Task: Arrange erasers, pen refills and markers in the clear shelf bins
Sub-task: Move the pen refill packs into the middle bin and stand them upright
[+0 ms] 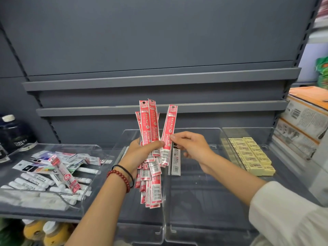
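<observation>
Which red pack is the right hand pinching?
The pack leaning right, apart from the others; the right hand pinches its middle, while the left hand grips the rest in a bunch.

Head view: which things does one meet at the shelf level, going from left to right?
Dark bottle with white cap → clear plastic bin of white markers → left hand gripping a bundle of red pen refill packets → one more red packet, pinched by the right hand → pale yellow rectangular erasers → orange-and-white cardboard boxes.

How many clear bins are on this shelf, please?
4, side by side: left bin with markers, second bin and third bin in the middle, right bin with erasers. More may sit out of frame.
</observation>
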A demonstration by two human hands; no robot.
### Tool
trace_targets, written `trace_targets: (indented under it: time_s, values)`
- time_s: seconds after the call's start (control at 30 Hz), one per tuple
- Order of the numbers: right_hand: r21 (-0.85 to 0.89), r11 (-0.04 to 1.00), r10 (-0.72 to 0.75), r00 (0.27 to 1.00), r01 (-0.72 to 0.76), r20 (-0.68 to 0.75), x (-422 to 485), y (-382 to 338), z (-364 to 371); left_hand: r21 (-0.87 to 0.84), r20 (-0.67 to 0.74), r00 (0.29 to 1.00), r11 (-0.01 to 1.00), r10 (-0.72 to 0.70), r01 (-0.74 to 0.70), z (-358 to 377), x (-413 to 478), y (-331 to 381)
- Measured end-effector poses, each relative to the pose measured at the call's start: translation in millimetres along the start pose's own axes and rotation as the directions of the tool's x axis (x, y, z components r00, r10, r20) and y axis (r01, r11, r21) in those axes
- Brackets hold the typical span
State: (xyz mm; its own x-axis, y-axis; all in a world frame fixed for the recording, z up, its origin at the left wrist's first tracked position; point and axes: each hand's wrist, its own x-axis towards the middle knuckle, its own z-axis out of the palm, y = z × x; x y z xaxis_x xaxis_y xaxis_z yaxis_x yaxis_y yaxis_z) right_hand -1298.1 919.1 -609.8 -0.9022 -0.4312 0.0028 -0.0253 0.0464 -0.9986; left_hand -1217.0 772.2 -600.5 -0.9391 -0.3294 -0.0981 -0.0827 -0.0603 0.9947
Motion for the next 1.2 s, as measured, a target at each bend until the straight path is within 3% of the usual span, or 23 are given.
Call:
trace_targets:
  time_s: [0.2,0.33,0.5,0.57,0.7,0.9,1.07,1.2]
  values:
    - [0.071,0.996,0.054,0.998,-0.055,0.013,1,4,3,-0.001,-0.053,0.999,1.000,-0.006,0.006,3,0,-1]
    - [0.106,0.992,0.069,0.995,-0.061,-0.074,8,10,-5,0.006,-0.076,0.997,1.000,0.008,-0.008,4,-1,-1]
    - [-0.253,0.962,0.061,0.983,-0.104,-0.172,20,40,-29,0.012,-0.071,0.997,1.000,-0.012,0.013,2,-3,-1]
    - [-0.361,0.919,0.097,0.979,-0.157,-0.179,23,53,-35,0.014,-0.065,0.998,1.000,-0.016,0.017,2,-3,-2]
    - [-0.616,0.779,0.073,0.992,-0.120,-0.101,31,65,-38,0.009,-0.059,0.998,1.000,-0.023,0.024,3,-4,-2]
    - [-0.712,0.692,0.053,0.991,-0.123,-0.120,42,72,-23,0.000,-0.066,0.998,1.000,-0.022,0.022,3,-3,-1]
    - [-0.934,0.357,0.009,1.000,-0.009,-0.007,40,73,-21,0.001,-0.068,0.998,1.000,-0.019,0.019,1,-2,-1]
    - [-0.943,0.332,0.065,0.998,0.001,0.024,40,70,-24,-0.010,-0.082,0.996,1.000,-0.017,0.016,2,-2,0]
